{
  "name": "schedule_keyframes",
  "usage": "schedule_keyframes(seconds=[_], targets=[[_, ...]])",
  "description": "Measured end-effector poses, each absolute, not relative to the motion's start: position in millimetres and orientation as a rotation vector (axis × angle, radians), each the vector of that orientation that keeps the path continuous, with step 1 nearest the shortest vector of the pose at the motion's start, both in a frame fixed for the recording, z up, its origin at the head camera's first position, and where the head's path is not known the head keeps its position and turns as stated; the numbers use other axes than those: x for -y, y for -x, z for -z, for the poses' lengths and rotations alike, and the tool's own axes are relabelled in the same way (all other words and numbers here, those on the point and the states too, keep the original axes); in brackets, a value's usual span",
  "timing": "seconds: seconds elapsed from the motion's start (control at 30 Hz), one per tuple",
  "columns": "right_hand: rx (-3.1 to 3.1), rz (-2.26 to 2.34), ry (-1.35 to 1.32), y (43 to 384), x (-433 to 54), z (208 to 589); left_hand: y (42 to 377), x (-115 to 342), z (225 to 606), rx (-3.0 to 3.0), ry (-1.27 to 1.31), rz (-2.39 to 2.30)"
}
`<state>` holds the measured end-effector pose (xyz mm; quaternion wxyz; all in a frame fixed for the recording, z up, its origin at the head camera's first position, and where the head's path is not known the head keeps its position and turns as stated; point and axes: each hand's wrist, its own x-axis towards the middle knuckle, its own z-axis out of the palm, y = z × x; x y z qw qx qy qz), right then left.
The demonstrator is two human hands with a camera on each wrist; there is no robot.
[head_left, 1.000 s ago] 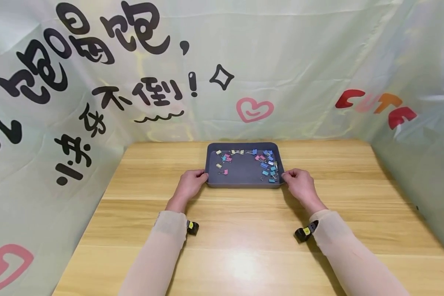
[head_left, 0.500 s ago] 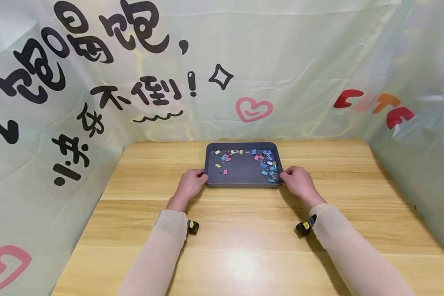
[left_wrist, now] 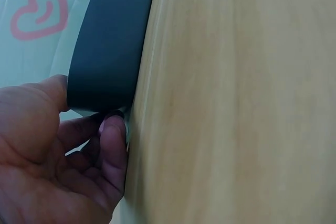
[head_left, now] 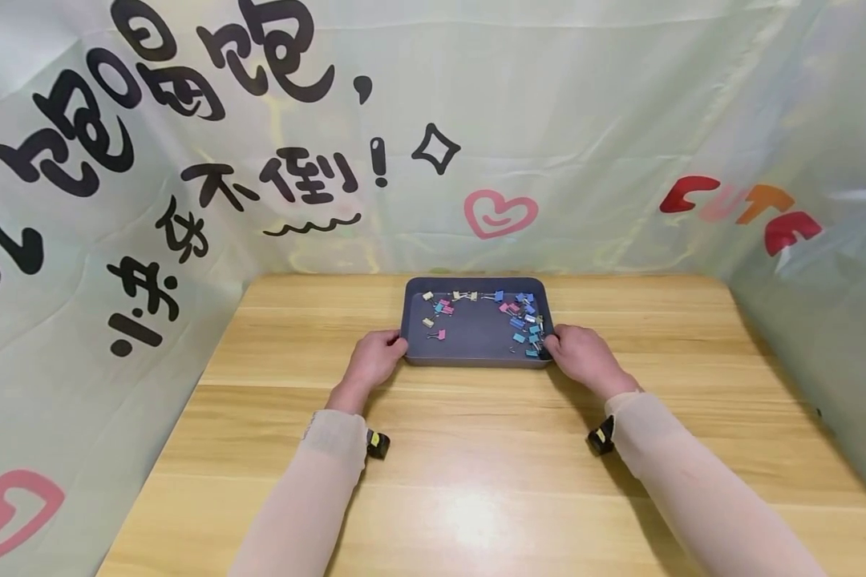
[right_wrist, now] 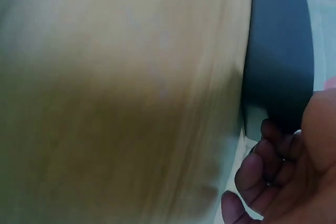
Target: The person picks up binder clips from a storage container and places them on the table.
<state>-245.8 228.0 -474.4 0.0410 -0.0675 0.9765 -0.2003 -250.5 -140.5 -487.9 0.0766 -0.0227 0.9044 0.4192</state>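
A shallow dark grey tray (head_left: 469,332) lies at the back middle of the wooden table, its rim raised all round. My left hand (head_left: 373,359) grips the tray's front left corner; in the left wrist view the thumb is at the rim and the curled fingers (left_wrist: 113,142) are low at the side wall. At the front right corner my right hand (head_left: 584,354) holds the tray, thumb over the rim, with curled fingertips (right_wrist: 249,169) below. Small binder clips lie inside: blue ones (head_left: 517,323) crowd the right side, while a pink clip (head_left: 441,335) lies toward the left.
The wooden table (head_left: 433,465) stretches between the forearms and to both sides. A pale printed curtain (head_left: 592,120) stands close behind the tray and along both sides. A small black wrist camera (head_left: 378,444) sits on the left wrist, and another one (head_left: 601,436) on the right.
My right hand's thumb has shifted slightly inward over the tray's rim, and the right wrist has turned a little. The left hand keeps its grip; the tray stays in place.
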Motion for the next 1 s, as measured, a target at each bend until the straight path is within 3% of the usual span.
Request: schedule_keyframes(seconds=[0.5, 0.77, 0.87, 1.0], targets=[[-2.876, 0.698, 0.274, 246, -236, 482, 248, 141, 486, -2.705, 0.061, -1.252], [-2.886, 0.704, 0.311, 248, -235, 483, 257, 139, 466, -2.864, -0.018, -0.957], [-2.889, 0.697, 0.324, 249, -236, 482, 262, 128, 451, -2.997, -0.111, -0.818], [-2.888, 0.684, 0.324, 250, -236, 481, 272, 105, 437, -3.056, -0.442, -0.542]])
